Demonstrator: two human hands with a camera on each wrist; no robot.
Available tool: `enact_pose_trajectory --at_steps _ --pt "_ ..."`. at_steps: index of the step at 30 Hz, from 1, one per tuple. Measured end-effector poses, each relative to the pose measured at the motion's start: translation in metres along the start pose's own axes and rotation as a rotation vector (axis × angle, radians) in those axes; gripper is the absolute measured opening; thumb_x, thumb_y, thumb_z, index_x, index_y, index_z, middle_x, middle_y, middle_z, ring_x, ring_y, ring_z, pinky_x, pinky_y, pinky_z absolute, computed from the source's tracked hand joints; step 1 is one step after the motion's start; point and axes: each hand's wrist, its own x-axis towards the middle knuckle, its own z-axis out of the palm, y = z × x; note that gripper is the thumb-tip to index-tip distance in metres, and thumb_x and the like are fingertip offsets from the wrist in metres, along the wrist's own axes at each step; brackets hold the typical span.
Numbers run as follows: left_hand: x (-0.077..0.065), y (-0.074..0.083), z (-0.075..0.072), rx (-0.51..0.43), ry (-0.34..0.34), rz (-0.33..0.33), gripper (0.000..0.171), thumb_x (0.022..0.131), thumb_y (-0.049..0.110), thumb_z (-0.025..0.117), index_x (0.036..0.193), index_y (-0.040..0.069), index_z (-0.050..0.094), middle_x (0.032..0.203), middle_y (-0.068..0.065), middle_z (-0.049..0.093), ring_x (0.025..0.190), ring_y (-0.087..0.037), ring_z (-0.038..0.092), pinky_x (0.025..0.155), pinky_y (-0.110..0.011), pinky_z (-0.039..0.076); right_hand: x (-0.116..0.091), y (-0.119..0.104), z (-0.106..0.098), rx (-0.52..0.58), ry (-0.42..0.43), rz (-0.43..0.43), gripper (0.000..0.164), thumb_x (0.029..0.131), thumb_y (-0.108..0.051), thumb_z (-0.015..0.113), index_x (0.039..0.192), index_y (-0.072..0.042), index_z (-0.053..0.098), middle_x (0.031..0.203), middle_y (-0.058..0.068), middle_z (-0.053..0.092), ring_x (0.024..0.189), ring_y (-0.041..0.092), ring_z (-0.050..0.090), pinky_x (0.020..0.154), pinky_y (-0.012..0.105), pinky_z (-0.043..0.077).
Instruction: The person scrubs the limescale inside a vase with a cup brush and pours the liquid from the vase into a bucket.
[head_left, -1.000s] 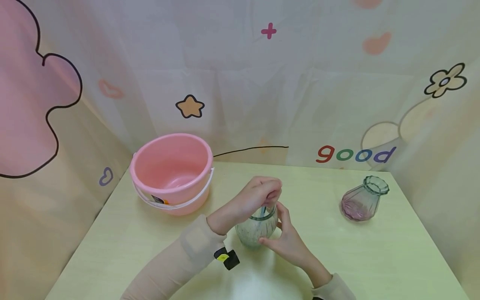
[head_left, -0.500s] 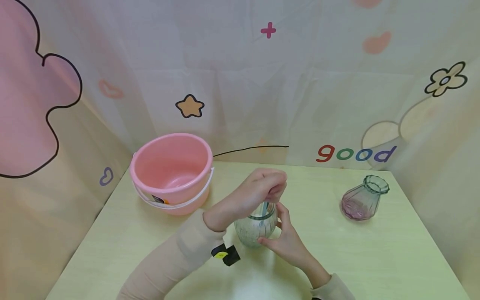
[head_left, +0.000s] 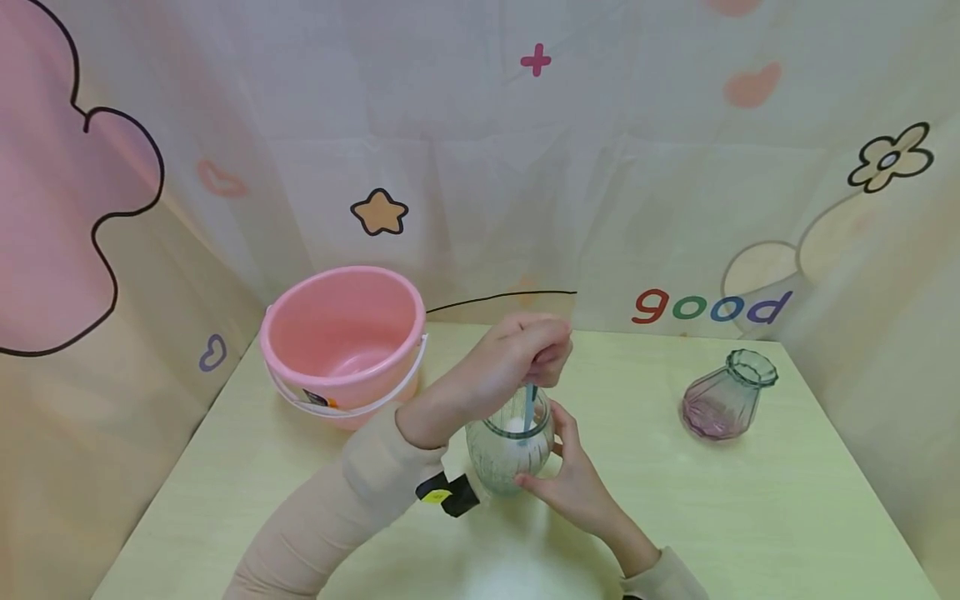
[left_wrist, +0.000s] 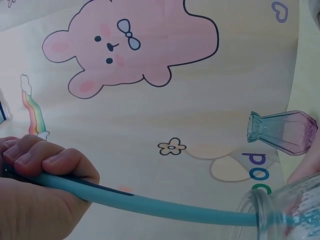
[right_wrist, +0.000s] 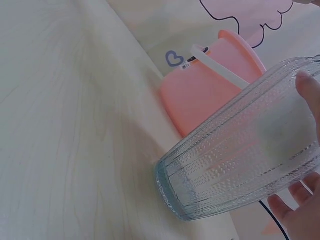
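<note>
My left hand grips the blue handle of a bottle brush in a fist above the glass vase. The handle slants down through the mouth of the clear ribbed vase, and a whitish brush head shows blurred through the glass in the right wrist view. Around the vase's right side my right hand holds it, thumb in front and fingers behind. Textured glass fills much of the right wrist view, its base close to the table. In the left wrist view my left fingers wrap the handle's end.
A pink bucket with a white handle stands at the back left. To the back right is a smaller faceted vase, green above and purple below. A printed curtain surrounds the pale table.
My left hand has risen, and more of the blue handle shows above the vase mouth. The whitish head has come up inside the vase. My right hand keeps its hold.
</note>
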Motion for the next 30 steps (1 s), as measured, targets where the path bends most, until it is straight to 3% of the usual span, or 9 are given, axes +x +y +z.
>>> enact_pose_trajectory --at_steps 10,30 --pt "-0.001 -0.004 -0.001 -0.012 0.004 0.011 0.034 0.092 0.013 0.033 0.060 0.005 0.026 0.055 -0.004 0.020 0.050 -0.021 0.020 0.051 -0.029 0.022 0.001 -0.002 0.000 -0.016 -0.004 -0.002 0.093 0.069 -0.007 0.074 0.141 -0.011 0.015 0.132 0.011 0.035 0.115 0.026 0.036 0.091 0.055 0.035" --pt "-0.005 -0.041 -0.004 0.009 0.075 -0.077 0.034 0.091 0.015 0.034 0.060 0.003 0.027 0.055 -0.005 0.023 0.051 -0.022 0.023 0.053 -0.029 0.026 0.000 0.002 0.004 0.009 0.012 0.038 0.092 0.070 -0.008 0.074 0.140 -0.008 0.015 0.135 0.013 0.032 0.119 0.026 0.034 0.093 0.057 0.033"
